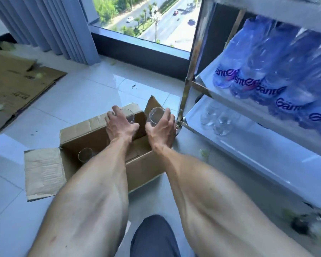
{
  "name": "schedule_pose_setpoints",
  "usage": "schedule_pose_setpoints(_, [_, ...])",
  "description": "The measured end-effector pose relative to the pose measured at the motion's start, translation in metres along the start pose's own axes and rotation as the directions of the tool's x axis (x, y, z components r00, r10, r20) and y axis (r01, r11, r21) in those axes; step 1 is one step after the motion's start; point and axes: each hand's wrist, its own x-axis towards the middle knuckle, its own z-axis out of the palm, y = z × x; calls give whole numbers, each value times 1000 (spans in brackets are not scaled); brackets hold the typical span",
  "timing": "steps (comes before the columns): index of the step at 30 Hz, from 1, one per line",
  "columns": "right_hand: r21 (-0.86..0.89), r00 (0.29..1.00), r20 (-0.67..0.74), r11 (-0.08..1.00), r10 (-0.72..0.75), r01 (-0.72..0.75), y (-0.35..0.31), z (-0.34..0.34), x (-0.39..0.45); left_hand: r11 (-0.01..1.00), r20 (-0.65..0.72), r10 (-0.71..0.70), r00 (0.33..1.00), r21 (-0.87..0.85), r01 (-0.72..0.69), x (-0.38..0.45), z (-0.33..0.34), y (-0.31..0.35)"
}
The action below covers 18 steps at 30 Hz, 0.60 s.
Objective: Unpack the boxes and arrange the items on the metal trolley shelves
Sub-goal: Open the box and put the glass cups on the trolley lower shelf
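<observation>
The person crouches over an open box (104,151) on the tiled floor, just beside the trolley (185,93). Each hand is wrapped round a clear glass: the left hand (120,125) grips one glass (128,115) above the box's far wall, and the right hand (161,125) grips another glass (156,115) above the box's right end, close to the trolley's corner post. Both glasses are lifted clear of the box.

This looks like the carrying step: glasses out of the box, not yet on a shelf. One more glass (85,154) stands inside the box at the left, partly hidden by the left forearm, so the box is not emptied.

The bottom shelf (248,151) already holds a small cluster of glasses (218,120) near its front corner. The next move, as I judge it, calls for swinging both hands rightward past the post and setting the pair down upright beside that cluster without knocking them together.

The shelf above carries water bottles (267,75) in blue plastic wrap; their labels read something like "Gante", the end of the word unclear. Flattened cardboard (17,86) lies on the floor to the left, its print too blurred to read.
</observation>
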Motion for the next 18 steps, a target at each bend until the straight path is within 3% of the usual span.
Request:
schedule_pose_setpoints(7, [-55,971,-132,977,198,-206,77,-94,21,957,20,287,958,-52,-285,-70,23,107])
schedule_pose_setpoints(11, [-92,932,-145,933,332,-347,139,-130,31,919,147,391,908,-120,-376,-118,62,154])
schedule_pose_setpoints(18, [-44,871,-204,885,447,-464,226,-186,63,849,393,523,757,-163,-502,-181,135,213])
